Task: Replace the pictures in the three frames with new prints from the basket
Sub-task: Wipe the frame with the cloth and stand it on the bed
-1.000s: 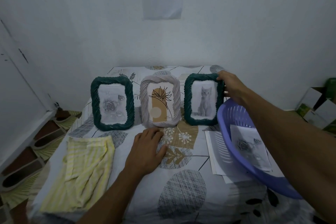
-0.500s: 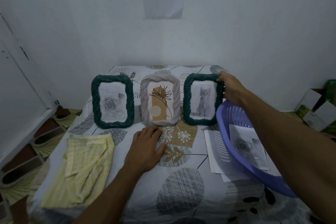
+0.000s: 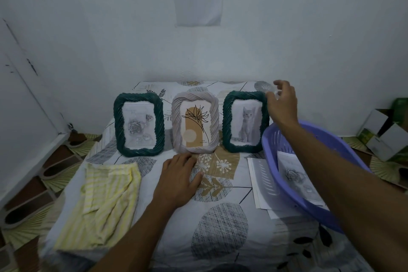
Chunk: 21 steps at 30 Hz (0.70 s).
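Right hand (image 3: 281, 106) hovers at the cat frame's (image 3: 245, 121) top-right corner, fingers loosely curled, grip lost in blur, left hand (image 3: 176, 180) flat, fingers together, before the pale frame (image 3: 195, 121); best pinch that corner squarely, lifting clear of the basket (image 3: 270, 146) under the wrist.

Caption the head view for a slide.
Right hand at top corner of cat frame, left hand flat on bedsheet.
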### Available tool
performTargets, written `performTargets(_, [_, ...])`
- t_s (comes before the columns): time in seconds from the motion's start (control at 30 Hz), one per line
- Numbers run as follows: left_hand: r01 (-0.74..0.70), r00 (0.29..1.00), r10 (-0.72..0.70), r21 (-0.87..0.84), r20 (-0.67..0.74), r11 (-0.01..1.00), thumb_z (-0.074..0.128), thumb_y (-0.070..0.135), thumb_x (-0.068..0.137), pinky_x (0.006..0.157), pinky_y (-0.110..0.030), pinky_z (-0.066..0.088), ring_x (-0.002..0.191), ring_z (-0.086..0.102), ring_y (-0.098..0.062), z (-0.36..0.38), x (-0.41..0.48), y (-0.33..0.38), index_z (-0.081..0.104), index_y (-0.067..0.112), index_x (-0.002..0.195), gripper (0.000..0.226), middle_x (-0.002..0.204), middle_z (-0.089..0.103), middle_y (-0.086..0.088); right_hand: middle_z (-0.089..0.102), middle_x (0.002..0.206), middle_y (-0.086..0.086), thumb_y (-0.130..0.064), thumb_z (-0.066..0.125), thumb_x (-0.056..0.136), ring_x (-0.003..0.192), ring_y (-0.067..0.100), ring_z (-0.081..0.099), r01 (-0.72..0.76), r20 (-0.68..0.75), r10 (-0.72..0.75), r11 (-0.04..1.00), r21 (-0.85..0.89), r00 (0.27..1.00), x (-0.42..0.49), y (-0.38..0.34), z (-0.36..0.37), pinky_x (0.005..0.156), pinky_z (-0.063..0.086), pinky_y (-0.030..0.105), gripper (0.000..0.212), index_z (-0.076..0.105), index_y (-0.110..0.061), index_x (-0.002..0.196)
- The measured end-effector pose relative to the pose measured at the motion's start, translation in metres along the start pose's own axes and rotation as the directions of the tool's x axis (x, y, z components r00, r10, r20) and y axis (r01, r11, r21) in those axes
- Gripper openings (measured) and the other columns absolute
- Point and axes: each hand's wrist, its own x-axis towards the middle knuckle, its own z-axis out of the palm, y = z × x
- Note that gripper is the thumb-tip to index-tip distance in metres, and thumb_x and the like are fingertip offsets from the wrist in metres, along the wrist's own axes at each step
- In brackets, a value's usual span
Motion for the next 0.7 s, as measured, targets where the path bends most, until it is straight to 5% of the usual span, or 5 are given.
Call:
performTargets(0.1, [0.031, 1.0, -0.03, 0.052, -0.009, 0.998, 0.039, 0.053, 0.088, 0.088, -0.037, 0.038, 0.108, 0.048, -0.018, -0.005, -0.003, 0.003, 0.057, 0.024, 0.115, 0.043, 0.123, 0.053, 0.005, 0.048, 0.126, 0.009, -0.009, 0.052, 0.088, 0.115, 0.021, 0.047, 0.187, -0.022, -0.189, 0.981, -0.056, 0.982, -0.039, -0.02, 0.002, 0.096, 0.043, 0.032, 0.035, 0.053, -0.013, 0.122])
performTargets(0.23, [0.016, 1.0, -0.017, 0.06, 0.021, 0.998, 0.034, 0.05, 0.087, 0.085, -0.037, 0.044, 0.103, 0.054, -0.021, -0.014, -0.006, 0.006, 0.063, 0.02, 0.112, 0.049, 0.121, 0.058, 0.001, 0.05, 0.127, 0.005, -0.015, 0.053, 0.092, 0.115, 0.016, 0.047, 0.247, 0.322, -0.197, 0.961, -0.122, 0.926, -0.105, -0.034, 0.019, 0.097, 0.042, 0.032, 0.031, 0.053, -0.018, 0.122])
performTargets(0.37, [-0.04, 0.99, 0.041, -0.012, 0.138, 0.999, 0.031, 0.044, 0.089, 0.101, -0.037, 0.042, 0.124, 0.049, -0.027, -0.028, -0.017, -0.002, 0.055, 0.012, 0.13, 0.057, 0.14, 0.051, -0.008, 0.051, 0.124, 0.005, -0.02, 0.047, 0.095, 0.114, 0.017, 0.046, 0.327, 0.533, -0.192, 0.929, -0.172, 0.824, -0.169, -0.021, 0.037, 0.097, 0.044, 0.035, 0.028, 0.052, -0.017, 0.122])
performTargets(0.7, [-0.178, 0.979, 0.152, 0.207, 0.135, 0.962, 0.034, 0.042, 0.088, 0.098, -0.046, 0.044, 0.115, 0.057, -0.029, -0.052, -0.076, -0.032, 0.06, 0.012, 0.12, 0.051, 0.129, 0.059, -0.011, 0.059, 0.106, 0.008, -0.023, 0.045, 0.085, 0.096, 0.026, 0.053, 0.512, 0.553, -0.263, 0.779, -0.362, 0.791, -0.231, 0.012, 0.049, 0.08, 0.045, 0.037, 0.029, 0.061, -0.012, 0.106])
